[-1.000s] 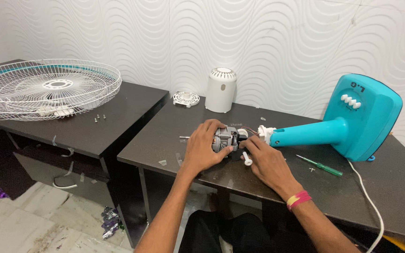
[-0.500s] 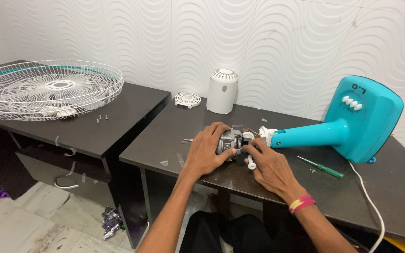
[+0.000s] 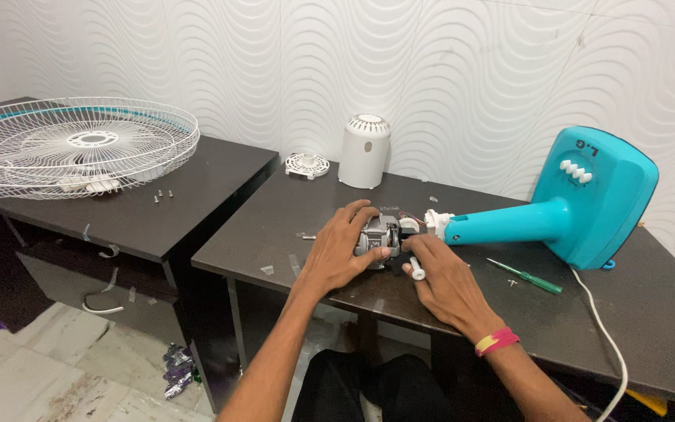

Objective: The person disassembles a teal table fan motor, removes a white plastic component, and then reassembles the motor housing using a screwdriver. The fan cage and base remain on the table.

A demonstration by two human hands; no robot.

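Labels and markings: the turquoise fan base (image 3: 599, 199) lies tipped on its side at 3 o'clock on the dark table (image 3: 291, 215), raised lettering near its top edge and a row of white push buttons (image 3: 576, 171) on its face. No packages in sight.

White motor cover (image 3: 365, 151) stands upright at 12 o'clock by the wall, a small round white grille piece (image 3: 307, 165) just beside it at 11. White wire fan guard (image 3: 76, 144) sits on the second table at 9 o'clock, loose screws (image 3: 163, 195) near its rim. Green screwdriver (image 3: 525, 276) lies at 4 o'clock, below the base's neck.

Against the frame half a second back: both hands hold nearly the same places, the left fingers spread a little further over the motor.

Fan motor (image 3: 378, 237) lies at table centre, at the end of the turquoise neck. Left hand (image 3: 343, 248) curls over its near side, fingers closed around the housing. Right hand (image 3: 443, 277) rests at 4 o'clock of the motor, fingers loosely bent over a small white peg (image 3: 416, 268), touching it.
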